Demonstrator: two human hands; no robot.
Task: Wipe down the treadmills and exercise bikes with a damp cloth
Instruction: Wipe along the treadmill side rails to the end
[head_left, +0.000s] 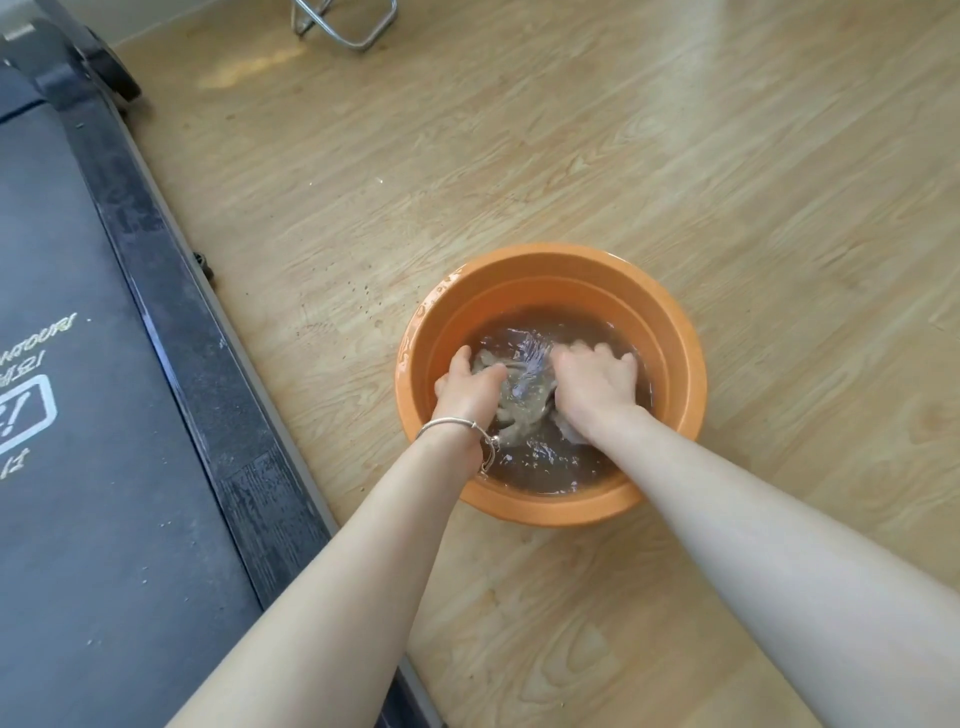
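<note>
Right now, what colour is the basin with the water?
Orange basin, seen best in the head view.

basin (675, 332) on floor (727, 182) | treadmill (104, 364) left of basin | cloth (519, 395) in basin

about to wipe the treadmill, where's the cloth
Head view: the cloth is in the basin of water, gripped by the left hand and right hand, right of the treadmill.
</note>
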